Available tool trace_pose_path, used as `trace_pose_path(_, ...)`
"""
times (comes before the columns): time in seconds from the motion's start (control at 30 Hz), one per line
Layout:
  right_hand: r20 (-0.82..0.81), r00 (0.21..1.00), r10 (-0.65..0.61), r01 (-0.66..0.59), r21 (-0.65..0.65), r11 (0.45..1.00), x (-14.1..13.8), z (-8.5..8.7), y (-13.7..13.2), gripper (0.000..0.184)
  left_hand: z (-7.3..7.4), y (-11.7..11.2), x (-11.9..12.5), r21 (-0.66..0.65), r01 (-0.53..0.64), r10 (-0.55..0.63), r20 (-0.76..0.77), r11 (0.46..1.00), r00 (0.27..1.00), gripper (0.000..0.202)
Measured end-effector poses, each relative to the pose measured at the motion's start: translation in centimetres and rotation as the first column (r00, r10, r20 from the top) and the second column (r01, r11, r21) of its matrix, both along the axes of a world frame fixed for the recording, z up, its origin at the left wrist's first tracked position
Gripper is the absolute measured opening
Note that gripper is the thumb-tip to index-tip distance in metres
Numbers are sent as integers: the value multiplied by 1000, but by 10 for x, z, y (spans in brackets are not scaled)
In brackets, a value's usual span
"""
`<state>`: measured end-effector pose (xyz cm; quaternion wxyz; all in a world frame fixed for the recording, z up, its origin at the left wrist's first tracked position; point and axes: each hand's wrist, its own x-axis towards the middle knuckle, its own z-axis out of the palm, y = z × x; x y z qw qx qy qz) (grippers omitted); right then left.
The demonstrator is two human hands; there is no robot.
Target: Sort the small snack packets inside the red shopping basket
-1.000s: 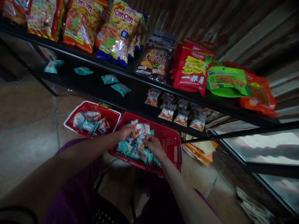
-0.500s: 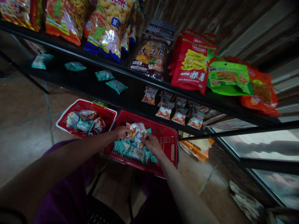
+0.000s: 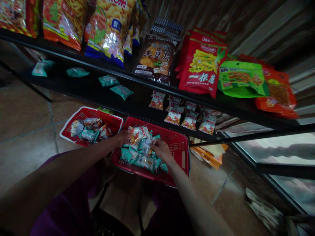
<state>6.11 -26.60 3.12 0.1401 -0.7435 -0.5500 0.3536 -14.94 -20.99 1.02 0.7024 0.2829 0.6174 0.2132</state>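
Observation:
My left hand (image 3: 123, 137) is closed on the edge of an orange-and-white snack packet (image 3: 138, 134), above the large red basket (image 3: 176, 139). Close to it, my right hand (image 3: 161, 149) pinches a white snack packet (image 3: 147, 149) with orange on it, partly covered by the fingers. Beneath both hands, several teal snack packets (image 3: 145, 162) lie heaped in this basket. A smaller red basket with a white rim (image 3: 71, 114) stands to the left, with mixed teal and orange-and-white packets (image 3: 90, 133) inside.
A black shelf rack (image 3: 137, 101) runs behind the baskets. Its lower shelf bears teal packets (image 3: 121, 91) and orange-and-white packets (image 3: 173, 114); large snack bags (image 3: 200, 65) stand above. Orange-and-yellow packaging (image 3: 210, 154) lies right of the large basket.
My left hand has moved slightly left, and the orange-and-white packet now lies flatter and shows more of its front. My right hand stays almost in place.

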Motion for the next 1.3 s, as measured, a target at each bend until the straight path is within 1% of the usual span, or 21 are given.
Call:
trace_pose_path(0.1, 2, 1000, -15, 15, 1, 1000, 0, 0, 1, 12, 10, 0, -1, -19, -62, 62, 19, 998, 998, 17)
trace_pose_path(0.23, 15, 1000, 3, -2, -33, 999, -1, -2, 2, 13, 19, -2, -2, -69, -122, 129, 102, 990, 986, 12)
trace_pose_path(0.33, 27, 1000, 17, -15, -67, 998, -3, -2, 2, 14, 18, -2, -1, -86, -145, 155, 129, 986, 979, 12)
trace_pose_path(0.47, 16, 1000, 18, -17, -81, 997, -2, -3, 1, 16, 8, 0, 0, -71, -144, 150, 84, 987, 985, 17)
trace_pose_path(0.57, -68, 998, 5, -10, -85, 996, -2, -4, -1, 14, 3, 0, 0, -65, -127, 132, 72, 990, 989, 17)
trace_pose_path(0.63, -175, 984, -31, 14, -98, 995, -2, -5, -3, 13, 3, -1, -1, -56, -116, 120, 77, 992, 990, 17)
trace_pose_path(0.7, -305, 947, -99, 62, -128, 990, -4, -6, -5, 11, 4, -3, -1, -54, -112, 117, 94, 992, 989, 20)
trace_pose_path(0.77, -436, 872, -223, 155, -187, 970, -8, -5, -5, 8, 3, -5, -1, -60, -106, 113, 122, 993, 986, 25)
trace_pose_path(0.8, -494, 815, -302, 218, -223, 950, -10, -4, -4, 8, 3, -6, 0, -60, -95, 103, 146, 994, 984, 28)
trace_pose_path(0.83, -544, 744, -388, 288, -262, 921, -12, -3, -3, 8, 3, -8, 0, -59, -80, 89, 173, 995, 981, 32)
trace_pose_path(0.9, -625, 569, -534, 420, -336, 843, -15, 1, 1, 12, 3, -10, 2, -59, -41, 53, 216, 997, 975, 37)
trace_pose_path(0.97, -689, 401, -603, 488, -397, 778, -17, 5, 6, 14, 4, -13, 4, -58, -5, 19, 253, 998, 967, 38)
trace_pose_path(1.03, -729, 277, -626, 523, -432, 735, -17, 8, 12, 13, 5, -15, 6, -59, 23, -6, 276, 998, 961, 35)
trace_pose_path(1.1, -738, 192, -646, 564, -456, 689, -16, 12, 17, 12, 7, -17, 8, -55, 50, -32, 290, 997, 956, 33)
trace_pose_path(1.17, -728, 132, -672, 602, -480, 638, -14, 15, 20, 10, 9, -19, 9, -46, 80, -63, 294, 996, 954, 33)
trace_pose_path(1.23, -725, 109, -680, 620, -485, 617, -12, 16, 22, 9, 14, -20, 9, -37, 111, -94, 309, 993, 946, 34)
trace_pose_path(1.3, -732, 100, -674, 628, -479, 614, -10, 15, 23, 8, 20, -19, 9, -40, 133, -113, 328, 990, 938, 35)
